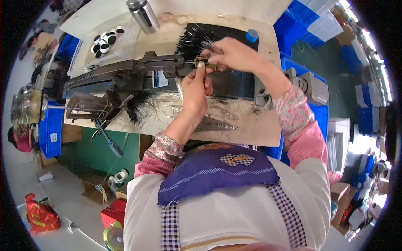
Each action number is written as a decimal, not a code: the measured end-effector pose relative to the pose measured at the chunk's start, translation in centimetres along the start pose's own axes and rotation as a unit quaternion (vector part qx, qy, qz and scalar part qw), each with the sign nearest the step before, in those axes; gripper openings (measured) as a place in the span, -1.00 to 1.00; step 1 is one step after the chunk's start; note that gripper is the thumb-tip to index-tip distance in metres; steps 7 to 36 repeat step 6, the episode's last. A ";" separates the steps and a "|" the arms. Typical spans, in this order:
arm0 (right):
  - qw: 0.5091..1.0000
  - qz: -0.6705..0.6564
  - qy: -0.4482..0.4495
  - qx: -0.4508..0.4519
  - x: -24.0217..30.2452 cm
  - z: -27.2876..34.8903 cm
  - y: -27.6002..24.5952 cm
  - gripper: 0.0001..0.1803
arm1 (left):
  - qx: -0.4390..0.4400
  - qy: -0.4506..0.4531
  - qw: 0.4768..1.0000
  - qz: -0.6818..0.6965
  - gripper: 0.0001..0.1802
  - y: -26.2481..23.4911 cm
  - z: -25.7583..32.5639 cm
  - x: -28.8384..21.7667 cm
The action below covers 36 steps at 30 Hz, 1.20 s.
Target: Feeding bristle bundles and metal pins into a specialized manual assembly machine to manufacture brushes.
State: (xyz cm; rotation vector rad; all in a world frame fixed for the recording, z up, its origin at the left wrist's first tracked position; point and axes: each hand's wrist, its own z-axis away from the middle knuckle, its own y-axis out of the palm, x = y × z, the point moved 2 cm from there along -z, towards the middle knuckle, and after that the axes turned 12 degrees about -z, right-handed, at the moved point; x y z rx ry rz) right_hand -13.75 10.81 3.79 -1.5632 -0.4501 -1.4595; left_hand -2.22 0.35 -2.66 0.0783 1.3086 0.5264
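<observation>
Both hands meet at the working end of a long dark metal bench machine [163, 62] that lies across the table. My left hand [195, 92] is closed, its thumb pressed up against a small brass-coloured part [202, 61] at the machine's end. Just right of it, my right hand [238, 54] has its fingers pinched together; what they hold is too small to name. Behind them lies a black mat [238, 41] with a heap of thin dark and silvery bristles [196, 39]. Below my left hand, a fan of thin metal wires [215, 124] rests on the wooden tabletop [255, 129].
A steel flask [143, 16] stands at the back, left of it several black-and-white round caps [104, 42]. A blue cap [251, 35] sits on the mat. Loose black bristles [136, 104] lie near the table's front left. Blue crates [307, 25] are stacked at the right.
</observation>
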 end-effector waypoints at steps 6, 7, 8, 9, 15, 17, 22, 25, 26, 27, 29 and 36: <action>0.980 -0.120 0.139 0.072 -0.1 -1.7 -0.8 -0.69 | 0.155 -0.045 0.976 0.146 -0.48 0.0 -1.3 1.9; 0.980 -0.120 0.139 0.072 -0.1 -1.7 -0.8 -0.69 | 0.155 -0.045 0.976 0.146 -0.48 0.0 -1.3 1.9; 0.980 -0.120 0.139 0.072 -0.1 -1.7 -0.8 -0.69 | 0.155 -0.045 0.976 0.146 -0.48 0.0 -1.3 1.9; 0.980 -0.120 0.139 0.072 -0.1 -1.7 -0.8 -0.69 | 0.155 -0.045 0.976 0.146 -0.48 0.0 -1.3 1.9; 0.980 -0.120 0.139 0.072 -0.1 -1.7 -0.8 -0.69 | 0.155 -0.045 0.976 0.146 -0.48 0.0 -1.3 1.9; 0.980 -0.120 0.139 0.072 -0.1 -1.7 -0.8 -0.69 | 0.155 -0.045 0.976 0.146 -0.48 0.0 -1.3 1.9; 0.980 -0.120 0.139 0.072 -0.1 -1.7 -0.8 -0.69 | 0.155 -0.045 0.976 0.146 -0.48 0.0 -1.3 1.9; 0.980 -0.120 0.139 0.072 -0.1 -1.7 -0.8 -0.69 | 0.155 -0.045 0.976 0.146 -0.48 0.0 -1.3 1.9; 0.980 -0.120 0.139 0.072 -0.1 -1.7 -0.8 -0.69 | 0.155 -0.045 0.976 0.146 -0.48 0.0 -1.3 1.9; 0.980 -0.120 0.139 0.072 -0.1 -1.7 -0.8 -0.69 | 0.155 -0.045 0.976 0.146 -0.48 0.0 -1.3 1.9; 0.980 -0.120 0.139 0.072 -0.1 -1.7 -0.8 -0.69 | 0.155 -0.045 0.976 0.146 -0.48 0.0 -1.3 1.9; 0.980 -0.120 0.139 0.072 -0.1 -1.7 -0.8 -0.69 | 0.155 -0.045 0.976 0.146 -0.48 0.0 -1.3 1.9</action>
